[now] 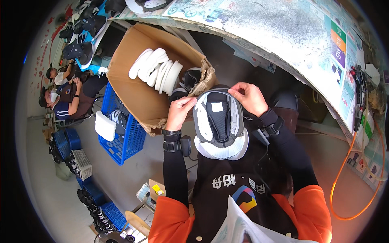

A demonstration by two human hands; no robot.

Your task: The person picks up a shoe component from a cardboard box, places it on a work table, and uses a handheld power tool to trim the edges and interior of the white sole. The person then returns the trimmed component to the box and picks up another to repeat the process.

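A cap (219, 115), mostly grey and black with white inner panels, sits over my lap. Its opening faces up, its white ribbed brim is toward me, and a small white label shows inside. My left hand (181, 112) pinches the far left part of its rim between thumb and fingers. On the far right part of the same rim, my right hand (249, 98) pinches with thumb and forefinger, so the band is held between both hands. Whether the fingers also grip a thin strip along the edge, I cannot tell.
Beyond my left hand stands an open cardboard box (121, 69) with nested white curved pieces (156, 69) and black-and-white items. A blue basket (131, 139) sits left of it. The worktable (279, 24) spans the far side. An orange cable (333, 194) hangs right. Two people (67, 93) sit far left.
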